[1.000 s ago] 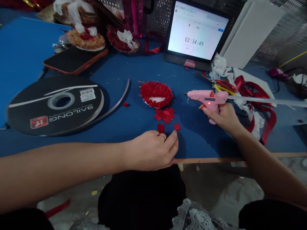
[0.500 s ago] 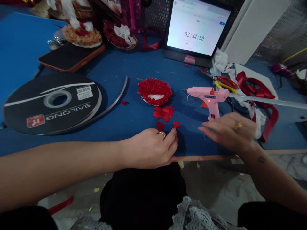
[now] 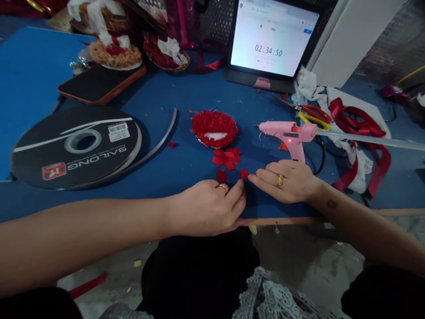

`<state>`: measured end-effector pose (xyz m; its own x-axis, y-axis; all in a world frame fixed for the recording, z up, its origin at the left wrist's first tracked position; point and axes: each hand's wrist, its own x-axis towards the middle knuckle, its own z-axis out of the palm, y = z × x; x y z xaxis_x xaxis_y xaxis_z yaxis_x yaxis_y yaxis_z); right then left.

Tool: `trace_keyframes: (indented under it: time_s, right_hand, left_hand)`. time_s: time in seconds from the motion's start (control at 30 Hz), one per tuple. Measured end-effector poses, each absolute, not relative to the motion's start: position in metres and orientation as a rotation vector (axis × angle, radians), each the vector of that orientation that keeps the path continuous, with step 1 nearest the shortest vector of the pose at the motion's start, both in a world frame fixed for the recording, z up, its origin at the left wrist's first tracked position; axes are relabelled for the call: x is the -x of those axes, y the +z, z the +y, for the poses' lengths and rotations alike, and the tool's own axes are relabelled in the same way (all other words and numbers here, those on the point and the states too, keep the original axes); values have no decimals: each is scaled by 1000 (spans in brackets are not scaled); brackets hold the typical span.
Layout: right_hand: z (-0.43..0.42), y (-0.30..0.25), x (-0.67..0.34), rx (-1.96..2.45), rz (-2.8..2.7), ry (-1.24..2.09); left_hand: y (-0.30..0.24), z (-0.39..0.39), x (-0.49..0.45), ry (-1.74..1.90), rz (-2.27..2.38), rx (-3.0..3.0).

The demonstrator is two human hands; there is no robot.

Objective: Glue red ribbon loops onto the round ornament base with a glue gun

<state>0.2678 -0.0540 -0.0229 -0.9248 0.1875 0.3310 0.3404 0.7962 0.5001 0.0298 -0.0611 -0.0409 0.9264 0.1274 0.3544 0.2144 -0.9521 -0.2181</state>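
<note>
My left hand (image 3: 207,207) rests curled at the blue table's front edge (image 3: 292,219), its fingertips just below two small red fabric squares (image 3: 222,176). My right hand (image 3: 288,181) lies flat on the table with fingers stretched out, the tips touching one loose red square (image 3: 244,173). A pink glue gun (image 3: 288,135) stands on the table just behind my right hand, its red light on. A pile of red squares (image 3: 227,157) lies before a round red ruffled piece (image 3: 214,128) with a white centre.
A large black ribbon spool (image 3: 75,147) lies at left, a phone (image 3: 99,82) behind it. A tablet (image 3: 270,40) shows a timer at the back. Scissors (image 3: 312,115), red ribbon (image 3: 360,128) and white fabric crowd the right. Finished ruffled pieces (image 3: 114,53) sit at back left.
My right hand let go of the glue gun, which now stands on the table, and moved left and down to the loose red square. My left hand stayed put.
</note>
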Motion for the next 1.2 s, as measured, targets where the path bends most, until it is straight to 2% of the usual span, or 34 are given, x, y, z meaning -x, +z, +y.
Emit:
trace_keyframes:
  time_s: [0.13, 0.33, 0.57, 1.1, 1.2]
  right_hand:
    - [-53, -25, -267, 467, -2724, -828]
    - [-57, -20, -268, 472, -2540, -786]
    - [-76, -9, -264, 490, -2565, -743]
    - [-77, -23, -258, 363, -2405, -760]
    - [-85, -21, -259, 565, -2447, -629]
  left_hand:
    - [-39, -59, -28, -528, -292, 2878]
    - [-38, -50, -16, -965, -497, 2844]
    - [-38, -48, -14, -1122, -542, 2817]
    - [-35, -50, -4, -1099, -361, 2850]
    - [-34, -51, -3, -1067, -403, 2884]
